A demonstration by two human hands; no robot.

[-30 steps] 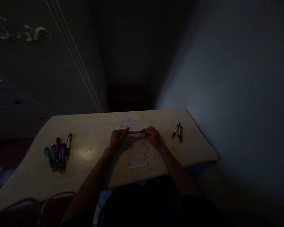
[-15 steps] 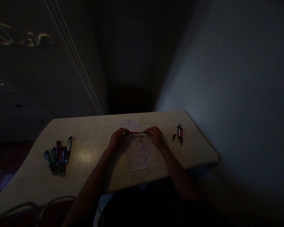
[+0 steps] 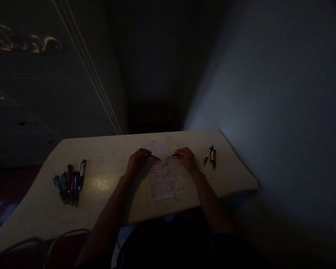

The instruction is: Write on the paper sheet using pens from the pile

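My left hand [image 3: 136, 162] is closed on a red pen barrel [image 3: 156, 157], whose end points right and slightly down. Opposite it, my right hand [image 3: 187, 160] pinches a dark pen part [image 3: 173, 155] with a thin tip pointing left. A small gap separates the two parts. Below them lies a sheet covered in blue scribbles [image 3: 164, 181], flat on the table. A smaller scribbled piece [image 3: 154, 146] lies beyond the hands. Dim light hides the finer details of the pen parts.
Several coloured pens [image 3: 70, 185] lie grouped on the left of the pale table [image 3: 106, 209]. A few more pens [image 3: 212, 156] rest to the right. A wall [image 3: 282, 112] rises along the right side, and a dark cabinet [image 3: 44, 104] stands at the left. A cable [image 3: 64, 235] loops at the near left.
The red barrel and the dark part were in one line, meeting between my hands. Now they are apart and tilted, and a gap shows between their ends.
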